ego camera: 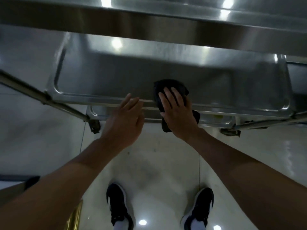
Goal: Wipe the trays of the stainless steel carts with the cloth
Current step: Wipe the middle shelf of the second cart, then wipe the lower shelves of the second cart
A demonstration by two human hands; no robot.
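The dark cloth (167,87) lies draped over the near rim of the cart's middle tray (99,77), pressed flat under the right hand (177,112) with straight fingers, while the left hand (124,120) hovers open just left, so wiping seems underway and the next stroke should sweep along the tray.

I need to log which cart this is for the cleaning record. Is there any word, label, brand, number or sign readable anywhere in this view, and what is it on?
None can be read.
Middle tray, top tray and lower tray: bare steel, no label or number visible.
Dark cloth under the right hand: no tag visible.
Shoes: pale side markings, no legible brand.
Left hand: bears nothing written.
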